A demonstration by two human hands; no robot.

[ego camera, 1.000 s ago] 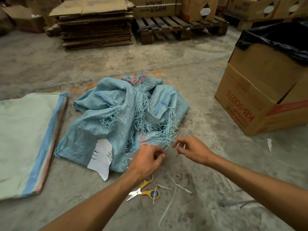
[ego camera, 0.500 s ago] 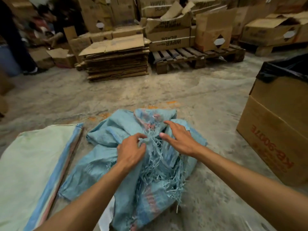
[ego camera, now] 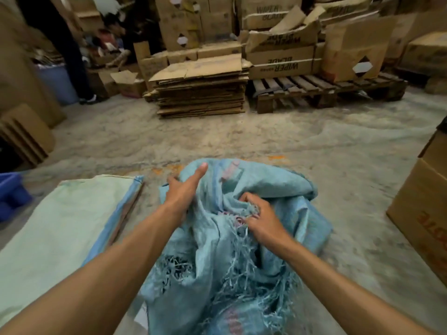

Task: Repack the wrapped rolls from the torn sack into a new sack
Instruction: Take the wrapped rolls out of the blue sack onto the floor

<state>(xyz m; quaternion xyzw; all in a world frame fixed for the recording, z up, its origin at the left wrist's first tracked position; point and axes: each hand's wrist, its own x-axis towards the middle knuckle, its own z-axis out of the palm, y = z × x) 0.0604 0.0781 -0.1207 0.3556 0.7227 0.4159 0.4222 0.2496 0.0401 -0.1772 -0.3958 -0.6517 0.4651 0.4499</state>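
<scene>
A torn light-blue woven sack point(ego camera: 285, 194) lies crumpled on the concrete floor in front of me, with frayed strands hanging from its ripped edges. My left hand point(ego camera: 185, 191) lies on its far left side with the fingers stretched out straight. My right hand point(ego camera: 260, 217) grips a bunched fold of the frayed fabric near the middle. A flat pale-green sack with a blue stripe point(ego camera: 60, 226) lies to the left of it. No wrapped rolls are visible.
A cardboard box with red print point(ego camera: 423, 218) stands at the right. Flattened cardboard point(ego camera: 200, 93) and a wooden pallet point(ego camera: 326, 89) with boxes stand across the floor. A blue tub point(ego camera: 12, 192) is at the left edge; a person's dark legs point(ego camera: 72, 56) are far left.
The view tilted up and the scissors dropped out of sight. Both hands moved from the sack's near edge onto its top. The left hand then stretched farther; the right closed on the fabric.
</scene>
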